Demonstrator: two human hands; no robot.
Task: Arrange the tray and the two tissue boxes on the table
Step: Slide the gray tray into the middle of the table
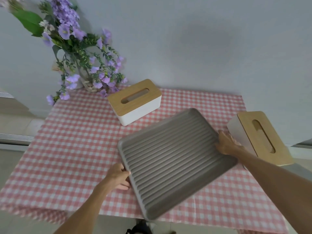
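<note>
Holding tray (175,159) | left hand (118,176) left rim | right hand (226,144) right rim

The fingertips of the left hand (119,176) were hidden under the rim of the tray (175,159). The right hand (227,144) covered part of the tray's right edge and the near corner of the right tissue box (263,139). The flowers (70,36) were cut off at the top-left edge and blurred there. A dark object (140,228) at the bottom edge could not be identified.

cam: 1 only, on person's head
looks: fwd & down, over table (81,132) to wall (202,39)
near: close, arms reach in from bottom
shared: none, just 1 view
</note>
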